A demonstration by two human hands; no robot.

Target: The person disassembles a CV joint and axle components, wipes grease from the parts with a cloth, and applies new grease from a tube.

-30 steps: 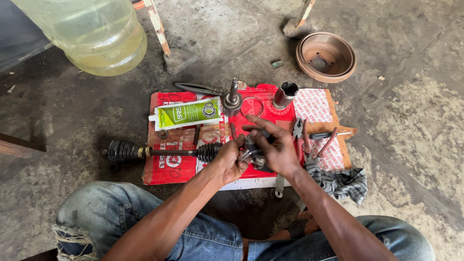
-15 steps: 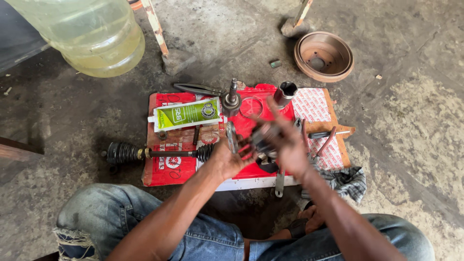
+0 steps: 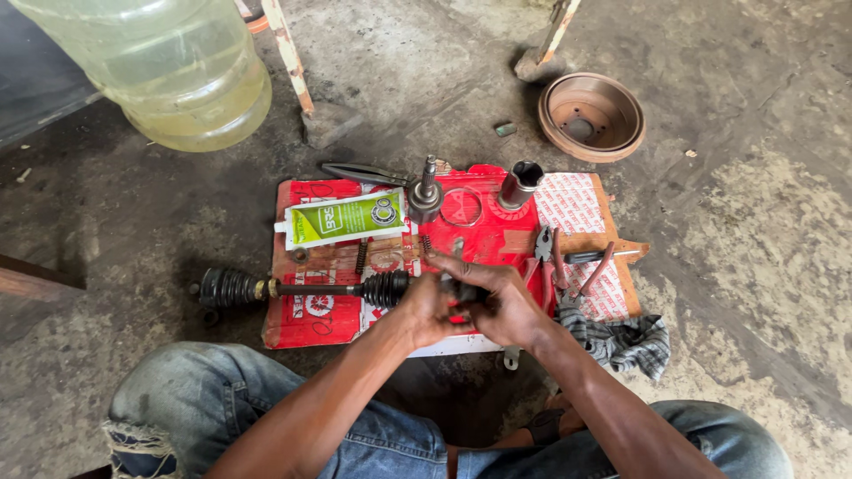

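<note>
Concrete floor (image 3: 728, 266) — red cardboard (image 3: 311, 324) under both hands, left hand (image 3: 426, 310), right hand (image 3: 497, 302).

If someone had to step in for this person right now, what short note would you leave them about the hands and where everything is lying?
Left hand and right hand: both closed together around the inner end of the drive shaft, right beside its small rubber boot. What the fingers grip there is hidden.
Shaft lies across the flattened red cardboard; its larger boot hangs off the left edge onto the concrete.
On the cardboard: green grease tube, joint housing with stub, metal socket, pliers. Rag at the right, brake drum farther back.
Done: shaft carries both boots. Left: joint housing is not yet on the shaft.
</note>
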